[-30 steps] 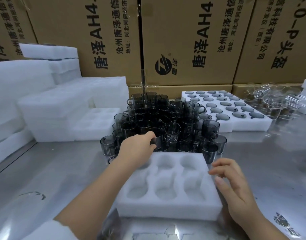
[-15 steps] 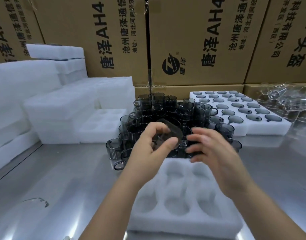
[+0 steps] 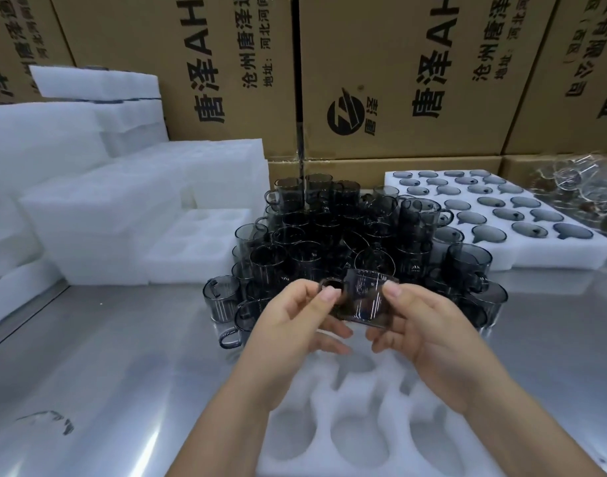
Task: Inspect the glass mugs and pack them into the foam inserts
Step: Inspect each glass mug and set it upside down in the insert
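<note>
Nearest to the camera a white foam insert point(image 3: 396, 404) lies on the steel counter point(image 3: 123, 373). Its rounded cavities that can be seen hold no mug. Above the far edge of this insert both hands hold one dark glass mug point(image 3: 367, 299) in the air, between them. The grip of the left hand point(image 3: 288, 325) pinches the mug at the handle side, with the thumb on top by the handle loop and the fingers curled below. The grip of the right hand point(image 3: 422, 325) pinches the body of the mug, thumb on top and fingers under it. The mug is tilted, with its handle toward the left hand.

Just behind the hands stands a dense pile of dark mugs point(image 3: 329, 235) on the counter, some stacked on others. To the left of the pile are stacks of white foam blocks point(image 3: 99, 215). To the right lies a large foam tray point(image 3: 553, 251) whose cavities hold dark mugs. Beyond it, at the right edge, lies a heap of clear glass mugs point(image 3: 577, 191). Behind everything stand cardboard boxes point(image 3: 398, 63) with printed characters.
</note>
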